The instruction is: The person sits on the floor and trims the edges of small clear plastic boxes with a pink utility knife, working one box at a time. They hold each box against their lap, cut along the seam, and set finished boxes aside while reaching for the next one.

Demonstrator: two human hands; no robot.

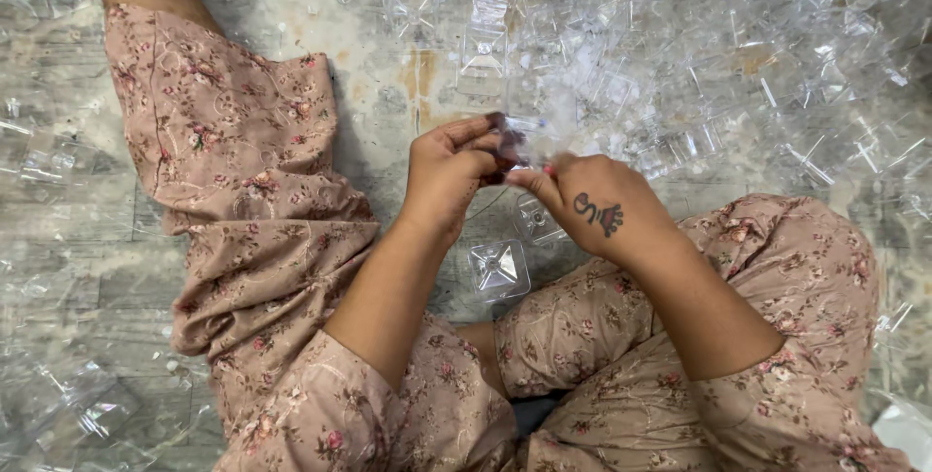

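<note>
Seen from the head camera, a small clear plastic piece [527, 132] sits between the two hands, raised above the floor [388, 74] in front of the person's crossed legs. The left hand [449, 173] is curled, its fingertips pinching the piece from the left. The right hand [594, 205], also closed, grips it from the right with thumb and forefinger. Just below them a square clear cup [498, 269] lies on the floor, and a heap of clear plastic parts [738, 64] spreads beyond.
</note>
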